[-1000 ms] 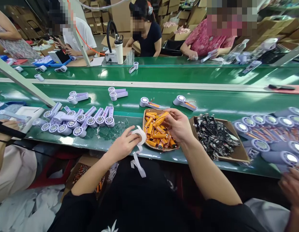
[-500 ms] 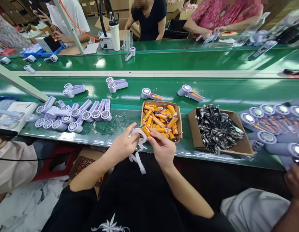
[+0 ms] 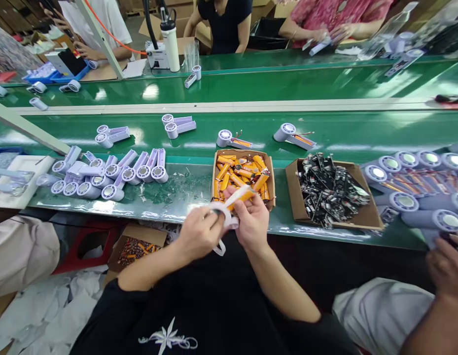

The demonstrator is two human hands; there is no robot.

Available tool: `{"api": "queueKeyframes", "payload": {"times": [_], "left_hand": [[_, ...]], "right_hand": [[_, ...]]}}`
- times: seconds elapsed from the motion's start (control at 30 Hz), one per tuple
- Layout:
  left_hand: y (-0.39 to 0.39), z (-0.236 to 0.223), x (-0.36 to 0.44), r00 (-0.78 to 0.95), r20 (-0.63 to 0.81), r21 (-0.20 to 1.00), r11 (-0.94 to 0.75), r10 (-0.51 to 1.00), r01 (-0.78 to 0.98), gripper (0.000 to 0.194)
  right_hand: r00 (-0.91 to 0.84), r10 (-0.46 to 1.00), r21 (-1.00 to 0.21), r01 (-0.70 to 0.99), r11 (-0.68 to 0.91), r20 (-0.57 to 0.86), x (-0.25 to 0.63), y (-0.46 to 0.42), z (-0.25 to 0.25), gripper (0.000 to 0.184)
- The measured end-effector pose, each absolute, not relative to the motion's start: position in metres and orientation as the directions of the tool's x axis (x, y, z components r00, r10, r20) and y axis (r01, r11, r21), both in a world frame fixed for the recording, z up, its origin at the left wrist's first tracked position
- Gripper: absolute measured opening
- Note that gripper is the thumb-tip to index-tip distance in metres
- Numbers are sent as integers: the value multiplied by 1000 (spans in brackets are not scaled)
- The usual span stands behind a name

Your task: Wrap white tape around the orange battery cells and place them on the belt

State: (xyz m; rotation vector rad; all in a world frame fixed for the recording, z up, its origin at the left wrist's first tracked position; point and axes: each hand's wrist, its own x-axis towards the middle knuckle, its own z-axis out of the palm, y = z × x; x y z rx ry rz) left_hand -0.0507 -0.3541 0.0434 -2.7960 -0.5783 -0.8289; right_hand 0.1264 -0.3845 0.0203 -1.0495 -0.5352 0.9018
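Note:
My left hand is closed around a roll of white tape, whose loose strip dangles below. An orange cylindrical battery is gripped in my right hand, and a piece of white tape lies along it. Both hands are close together, just in front of a cardboard box filled with more orange batteries. My fingers hide part of the roll and the lower end of the held battery.
Right of the batteries stands a cardboard box of black circuit boards. Lilac fan housings cluster at left, others at right. Some housings lie on the green belt. A co-worker's hand is at the right edge.
The battery has turned and now carries white tape along its side. My left hand has moved right and down with the roll, and the view has shifted slightly.

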Motion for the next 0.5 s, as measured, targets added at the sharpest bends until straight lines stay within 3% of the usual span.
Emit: {"api": "queueKeyframes", "payload": {"times": [0.1, 0.17, 0.23, 0.33, 0.4, 0.5], "left_hand": [[-373, 18, -62, 805, 494, 82, -940, 327, 332, 22], [-355, 3, -76, 836, 396, 79, -921, 380, 381, 18], [-316, -6, -93, 837, 266, 93, -877, 479, 472, 22], [-247, -4, -111, 812, 130, 217, -815, 570, 537, 37], [-213, 5, -115, 659, 147, 181, -675, 738, 715, 48], [-183, 20, -110, 395, 66, -43, -393, 916, 919, 72]], "right_hand": [[632, 774, -855, -382, 352, 36, 166, -377, 19, 34], [750, 655, -821, -314, 477, 93, 198, -369, 17, 35], [740, 668, -843, -307, 443, 81, 214, -363, 11, 40], [601, 799, -902, -344, 261, 2, 205, -363, -2, 48], [546, 838, -918, -339, 206, -14, 190, -368, -9, 53], [557, 829, -922, -342, 183, -42, 180, -382, -14, 56]]}}
